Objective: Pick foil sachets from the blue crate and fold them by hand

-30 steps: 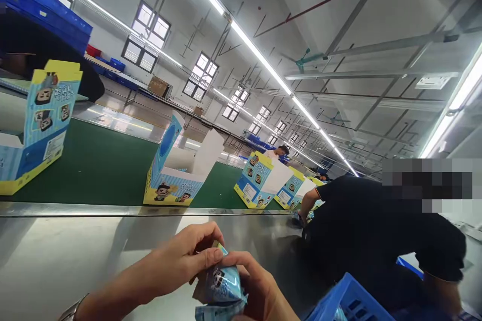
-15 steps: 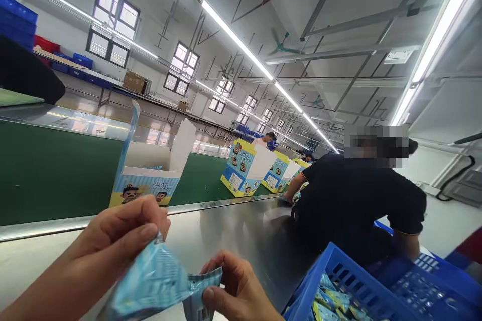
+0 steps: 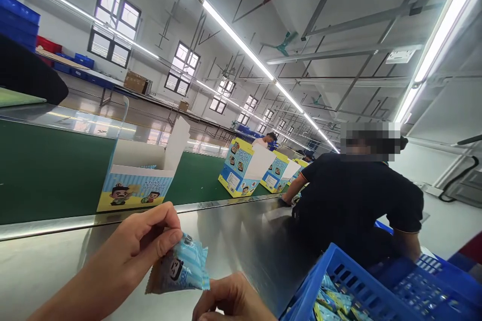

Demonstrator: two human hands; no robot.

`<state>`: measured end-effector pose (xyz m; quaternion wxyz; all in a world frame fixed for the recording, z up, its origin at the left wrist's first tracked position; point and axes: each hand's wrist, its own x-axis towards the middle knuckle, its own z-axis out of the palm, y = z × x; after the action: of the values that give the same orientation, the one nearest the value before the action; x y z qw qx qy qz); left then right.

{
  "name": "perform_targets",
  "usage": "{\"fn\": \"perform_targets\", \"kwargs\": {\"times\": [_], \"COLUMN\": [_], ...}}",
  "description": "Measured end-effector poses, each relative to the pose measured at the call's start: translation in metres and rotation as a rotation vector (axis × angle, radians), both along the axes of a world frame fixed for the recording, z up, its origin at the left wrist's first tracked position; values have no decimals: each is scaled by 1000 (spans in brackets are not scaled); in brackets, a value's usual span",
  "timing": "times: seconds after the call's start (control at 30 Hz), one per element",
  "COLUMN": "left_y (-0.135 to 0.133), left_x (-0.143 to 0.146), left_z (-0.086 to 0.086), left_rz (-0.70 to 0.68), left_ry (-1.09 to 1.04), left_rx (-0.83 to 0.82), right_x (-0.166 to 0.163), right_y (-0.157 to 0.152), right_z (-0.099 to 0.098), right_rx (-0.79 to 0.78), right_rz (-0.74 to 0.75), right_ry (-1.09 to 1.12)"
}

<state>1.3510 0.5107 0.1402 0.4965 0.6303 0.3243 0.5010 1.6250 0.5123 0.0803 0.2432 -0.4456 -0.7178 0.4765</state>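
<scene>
My left hand [image 3: 130, 253] pinches a light blue snack packet [image 3: 183, 268] with a cartoon face between thumb and fingers, low in the view above the steel table [image 3: 241, 233]. Just below it my right hand [image 3: 229, 301] is curled closed; I cannot see anything in it. An open printed display box [image 3: 141, 178], blue and yellow with cartoon figures, stands on the green conveyor belt [image 3: 48, 170] straight beyond my left hand.
A blue plastic crate [image 3: 339, 286] with several packets sits at lower right. A person in a black shirt [image 3: 357, 200] leans on the table to the right. More printed boxes [image 3: 243, 173] follow down the belt, with another worker far off.
The packet now hangs from my left hand alone; my right hand has let go and dropped lower. The open box has drifted left along the belt.
</scene>
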Motion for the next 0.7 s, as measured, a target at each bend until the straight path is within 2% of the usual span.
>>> {"fn": "perform_targets", "kwargs": {"times": [0.1, 0.2, 0.33, 0.43, 0.5, 0.57, 0.63, 0.7], "left_y": [3, 7, 18, 30, 36, 41, 45, 50], "left_x": [10, 19, 27, 32, 35, 40, 44, 49], "left_z": [0, 1, -4, -11, -14, -15, -15, -14], "left_rz": [24, 2, -8, -128, -104, -45, -48, -39], "left_ry": [-30, -52, -56, -58, -47, -22, -1, 20], "left_rx": [-34, -47, -20, -1, 17, 21, 8, 5], "right_x": [4, 10, 22, 31, 36, 40, 44, 48], "right_y": [1, 2, 7, 13, 15, 15, 16, 17], "right_z": [2, 5, 1, -2, 0, 3, 5, 6], "right_rx": [150, 48, 69, 31, 80, 55, 38, 84], "right_rz": [21, 95, 38, 21, -17, -40, -72, -122], "right_ry": [-68, -22, -45, -68, -111, -133, -173, -205]}}
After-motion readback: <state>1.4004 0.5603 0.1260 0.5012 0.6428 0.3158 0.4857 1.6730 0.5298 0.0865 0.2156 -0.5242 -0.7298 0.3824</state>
